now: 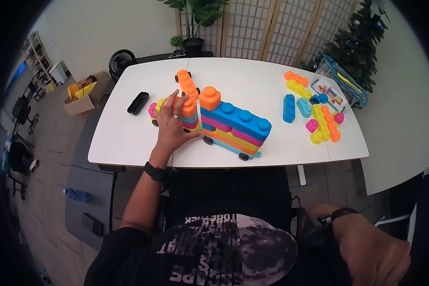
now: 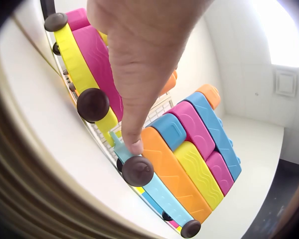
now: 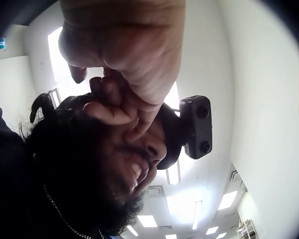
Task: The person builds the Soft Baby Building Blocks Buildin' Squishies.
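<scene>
A toy train built of chunky blocks stands on the white table [image 1: 128, 138]. Its front car [image 2: 79, 64] has a yellow wheeled base under pink, blue and orange blocks. Behind it, the taller wagon [image 1: 233, 128] stacks several colours on a light-blue wheeled base [image 2: 164, 194]. My left hand [image 1: 169, 126] grips the front car from above, fingers over its orange block [image 1: 189, 106]. The thumb tip reaches the end of the wagon's base, just above a dark wheel [image 2: 138, 171]. Away from the table at lower right, my right hand [image 1: 374, 248] hangs loosely curled and holds nothing.
An orange wheeled piece [image 1: 187, 85] stands behind the front car. A black case [image 1: 138, 103] lies at the left. Several loose blocks [image 1: 321, 124], a picture card [image 1: 329, 95] and a clear bag [image 1: 345, 78] are at the right. A water bottle [image 1: 75, 194] lies on the side bench.
</scene>
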Tool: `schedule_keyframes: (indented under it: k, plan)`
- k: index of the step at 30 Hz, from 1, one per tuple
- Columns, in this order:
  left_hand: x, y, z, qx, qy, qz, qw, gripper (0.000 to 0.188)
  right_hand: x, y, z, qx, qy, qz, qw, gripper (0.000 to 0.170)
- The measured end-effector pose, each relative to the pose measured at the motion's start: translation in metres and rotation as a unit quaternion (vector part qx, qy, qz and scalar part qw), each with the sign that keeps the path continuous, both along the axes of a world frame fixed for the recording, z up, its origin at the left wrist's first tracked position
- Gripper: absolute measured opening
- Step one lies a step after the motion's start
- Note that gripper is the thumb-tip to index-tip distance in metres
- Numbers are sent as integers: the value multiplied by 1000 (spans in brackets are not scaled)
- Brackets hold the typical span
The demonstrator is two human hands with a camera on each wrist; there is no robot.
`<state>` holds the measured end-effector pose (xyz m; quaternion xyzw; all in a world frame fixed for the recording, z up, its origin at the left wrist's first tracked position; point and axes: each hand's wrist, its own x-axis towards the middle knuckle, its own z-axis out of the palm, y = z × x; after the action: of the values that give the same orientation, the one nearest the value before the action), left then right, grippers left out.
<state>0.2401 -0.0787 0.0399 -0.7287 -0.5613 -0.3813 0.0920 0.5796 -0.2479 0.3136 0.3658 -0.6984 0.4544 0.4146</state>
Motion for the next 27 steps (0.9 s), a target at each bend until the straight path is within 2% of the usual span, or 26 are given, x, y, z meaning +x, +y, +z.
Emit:
schedule_keyframes:
  k: [3,6,9,10,11,12,14,16,17,19,21,22,23,25,27]
  plan:
    - [1,1,1,4,4,3,1000,135,1,-7,-7,-37,10,2,999,52]
    - [1,1,0,5,1,-3,1000,135,4,3,-4,-55,-37,61,996,49]
    - [1,3,2,10,-3,-10,1000,134,17,22,-6,-26,-75,78,994,45]
    - [1,2,3,5,-3,-8,1000,133,19,22,-20,-65,1,-29,997,43]
    - [1,-1,3,0,-3,-4,1000,132,21,22,-34,-110,62,-147,981,41]
    - [0,-1,3,2,-13,-14,1000,130,35,47,-49,-125,47,-251,959,40]
    - [2,-6,11,-1,25,19,999,128,62,97,-79,-145,-14,-441,886,45]
    - [4,-7,14,-6,43,37,998,126,65,156,-92,-193,-147,-574,782,40]
    - [4,-8,15,-7,40,36,999,126,68,188,-109,-227,-218,-622,717,37]
    - [6,-9,20,-1,35,30,999,127,71,243,-145,-191,-382,-666,612,24]
    - [8,-11,24,-9,16,18,1000,127,55,280,-167,-35,-439,-666,603,30]
    - [7,-10,23,-18,-5,6,1000,126,44,295,-176,43,-464,-659,590,40]
    - [7,-8,22,-26,-25,-5,999,126,28,310,-182,97,-484,-632,597,55]
    - [8,-6,24,-27,-39,-13,999,125,-15,326,-181,157,-541,-586,582,64]
    - [6,-3,18,-18,-67,-30,997,127,-57,344,-182,193,-576,-555,568,63]
